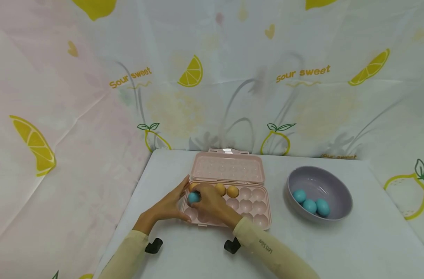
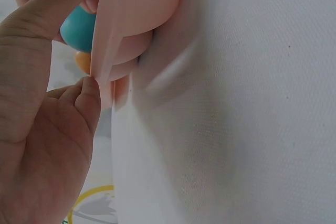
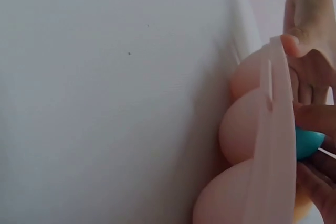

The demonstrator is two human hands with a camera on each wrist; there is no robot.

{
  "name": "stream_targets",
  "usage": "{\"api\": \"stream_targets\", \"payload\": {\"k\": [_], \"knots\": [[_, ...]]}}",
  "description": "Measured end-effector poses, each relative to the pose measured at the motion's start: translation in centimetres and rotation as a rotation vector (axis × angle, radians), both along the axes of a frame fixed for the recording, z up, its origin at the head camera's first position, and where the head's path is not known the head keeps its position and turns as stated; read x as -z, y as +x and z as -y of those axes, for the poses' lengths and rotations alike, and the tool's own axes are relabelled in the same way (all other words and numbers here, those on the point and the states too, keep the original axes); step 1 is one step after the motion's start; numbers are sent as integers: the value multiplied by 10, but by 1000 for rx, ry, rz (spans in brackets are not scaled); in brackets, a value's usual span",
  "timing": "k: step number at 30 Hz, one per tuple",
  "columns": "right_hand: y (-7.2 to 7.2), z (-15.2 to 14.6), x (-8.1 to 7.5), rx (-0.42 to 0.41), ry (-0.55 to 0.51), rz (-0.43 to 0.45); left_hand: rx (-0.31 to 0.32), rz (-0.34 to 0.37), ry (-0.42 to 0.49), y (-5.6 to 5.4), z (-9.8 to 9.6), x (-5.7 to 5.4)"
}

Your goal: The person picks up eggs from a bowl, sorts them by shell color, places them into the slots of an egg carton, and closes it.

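Note:
A blue egg [image 1: 193,197] is pinched by my right hand [image 1: 212,200] at the left end of the middle row of a pink egg box [image 1: 232,203]. In the right wrist view, the fingers are round the blue egg [image 3: 308,142], low against the box's rim. My left hand [image 1: 168,205] is spread along the box's left end, its thumb and fingertips touching the rim [image 2: 100,51]. Yellow-orange eggs [image 1: 232,192] sit in the back row, partly hidden by my right hand. The pink lid [image 1: 227,167] lies opened out behind the box.
A purple-grey bowl [image 1: 341,193] with several blue eggs [image 1: 309,206] stands right of the box on the white table [image 1: 184,255]. Lemon-patterned cloth [image 1: 212,104] hangs behind and at the left. Black wrist-camera pieces [image 1: 154,245] sit by both wrists.

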State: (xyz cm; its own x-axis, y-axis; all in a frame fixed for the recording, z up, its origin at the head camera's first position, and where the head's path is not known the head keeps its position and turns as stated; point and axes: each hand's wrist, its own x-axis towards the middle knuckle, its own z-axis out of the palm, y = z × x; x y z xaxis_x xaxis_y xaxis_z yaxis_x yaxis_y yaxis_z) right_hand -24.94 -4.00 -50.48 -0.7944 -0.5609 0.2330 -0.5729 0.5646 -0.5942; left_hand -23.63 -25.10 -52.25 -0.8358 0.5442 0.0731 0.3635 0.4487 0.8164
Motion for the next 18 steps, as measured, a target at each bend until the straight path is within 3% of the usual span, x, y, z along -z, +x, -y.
{"api": "stream_targets", "payload": {"k": [9, 18], "knots": [[6, 3, 6, 31, 62, -17, -2, 12, -8, 0, 0, -1], [6, 4, 7, 29, 53, -44, 0, 16, -14, 0, -1, -3]]}}
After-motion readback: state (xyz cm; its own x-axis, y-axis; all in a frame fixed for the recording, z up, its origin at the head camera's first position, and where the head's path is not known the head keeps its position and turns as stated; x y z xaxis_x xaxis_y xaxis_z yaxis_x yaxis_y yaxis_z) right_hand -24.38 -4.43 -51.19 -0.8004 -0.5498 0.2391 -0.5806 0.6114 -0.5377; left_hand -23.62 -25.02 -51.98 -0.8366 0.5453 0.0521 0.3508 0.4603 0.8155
